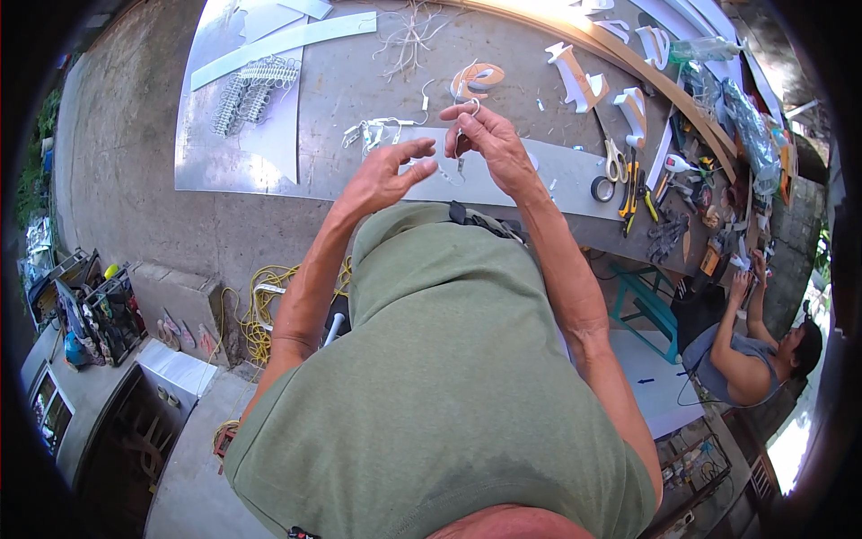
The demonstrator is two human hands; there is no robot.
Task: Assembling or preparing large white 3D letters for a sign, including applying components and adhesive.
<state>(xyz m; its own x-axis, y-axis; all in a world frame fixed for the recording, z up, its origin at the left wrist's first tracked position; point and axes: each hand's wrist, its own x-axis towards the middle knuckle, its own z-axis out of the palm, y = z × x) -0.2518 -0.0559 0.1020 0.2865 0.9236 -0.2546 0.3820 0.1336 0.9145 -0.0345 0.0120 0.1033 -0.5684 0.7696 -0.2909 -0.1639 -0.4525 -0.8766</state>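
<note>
My right hand [498, 148] pinches a thin white wire with small light modules [461, 164] hanging below it; a loop of the wire curls above the fingers. Just to the left, my left hand [384, 180] has its thumb and fingers apart and holds nothing. Beyond it, a cluster of small white modules [373, 133] on wire lies on the metal table [332, 85]. A rounded brown and white letter-shaped piece [480, 79] lies just past my right hand. A white strip of sheet [566, 171] runs along the table's near edge under my hands.
At left on the table is a bundle of wired modules [256, 94] on a white sheet. More cut shapes [577, 79] stand right. Scissors [615, 162], black tape [602, 188] and cutters [630, 184] lie nearby. Another person [741, 355] works at lower right, beside a teal stool [648, 310].
</note>
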